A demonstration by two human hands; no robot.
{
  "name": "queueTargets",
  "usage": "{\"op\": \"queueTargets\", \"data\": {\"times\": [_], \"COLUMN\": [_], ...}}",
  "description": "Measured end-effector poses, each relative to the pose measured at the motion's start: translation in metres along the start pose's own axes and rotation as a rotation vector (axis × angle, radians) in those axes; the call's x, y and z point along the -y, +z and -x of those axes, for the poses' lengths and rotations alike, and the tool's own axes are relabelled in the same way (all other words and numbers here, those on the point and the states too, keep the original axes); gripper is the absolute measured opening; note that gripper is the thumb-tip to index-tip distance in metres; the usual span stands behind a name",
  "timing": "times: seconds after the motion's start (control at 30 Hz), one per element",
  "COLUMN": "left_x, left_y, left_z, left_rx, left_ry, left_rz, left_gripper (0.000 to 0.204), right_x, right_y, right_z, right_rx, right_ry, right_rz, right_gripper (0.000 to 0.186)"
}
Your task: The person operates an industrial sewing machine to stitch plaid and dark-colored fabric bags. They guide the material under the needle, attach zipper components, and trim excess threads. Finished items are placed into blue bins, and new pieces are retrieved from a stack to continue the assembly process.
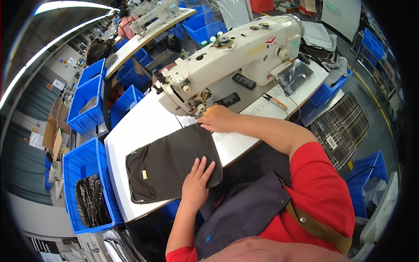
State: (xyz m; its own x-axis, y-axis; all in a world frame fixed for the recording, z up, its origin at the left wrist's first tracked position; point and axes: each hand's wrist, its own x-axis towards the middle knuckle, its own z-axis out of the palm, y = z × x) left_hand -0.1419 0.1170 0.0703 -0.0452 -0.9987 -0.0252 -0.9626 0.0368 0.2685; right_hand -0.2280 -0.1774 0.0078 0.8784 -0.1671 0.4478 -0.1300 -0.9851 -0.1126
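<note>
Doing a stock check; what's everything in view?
Sewing table: one, white, centre
Sewing machine: one, cream, on table
Background sewing machine: at least one, cream, upper left
Fabric piece: one, dark brown, on table
Oblong items: two, black, beneath machine arm
Tool: one, orange and black, table's right
Plastic packet: one, clear, table's right
Bins: several, blue, both sides
Plaid fabric: several pieces, brown, left and right
Co-worker: one, pink top, upper left
Apron: one, dark, bottom centre
Left hand: one, bare, on fabric piece
Right hand: one, bare, at its top corner
</note>
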Motion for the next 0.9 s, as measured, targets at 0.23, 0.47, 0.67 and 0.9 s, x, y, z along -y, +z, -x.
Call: {"op": "queueTargets", "data": {"times": [0.23,0.47,0.67,0.9], "left_x": [0.001,0.086,0.129,0.146], "left_y": [-0.070,-0.093,-0.049,0.001], "left_z": [0.051,0.108,0.021,-0.023], "left_rx": [0.372,-0.847,-0.593,-0.523], "left_ry": [0.150,-0.137,-0.704,-0.613], "left_rz": [1.090,1.310,1.294,-0.107], "left_gripper": [0.041,0.052,0.058,0.069], "right_x": [0.037,0.168,0.151,0.147], "right_y": [-0.005,-0.020,0.007,0.040], "right_z": [0.011,0.080,0.139,0.171], "right_rx": [-0.136,0.242,0.709,0.562], "right_ry": [-0.269,-0.344,0.621,1.173], "right_rz": [-0.201,-1.072,-1.571,-1.876], "right_gripper": [0.047,0.054,0.050,0.044]}}
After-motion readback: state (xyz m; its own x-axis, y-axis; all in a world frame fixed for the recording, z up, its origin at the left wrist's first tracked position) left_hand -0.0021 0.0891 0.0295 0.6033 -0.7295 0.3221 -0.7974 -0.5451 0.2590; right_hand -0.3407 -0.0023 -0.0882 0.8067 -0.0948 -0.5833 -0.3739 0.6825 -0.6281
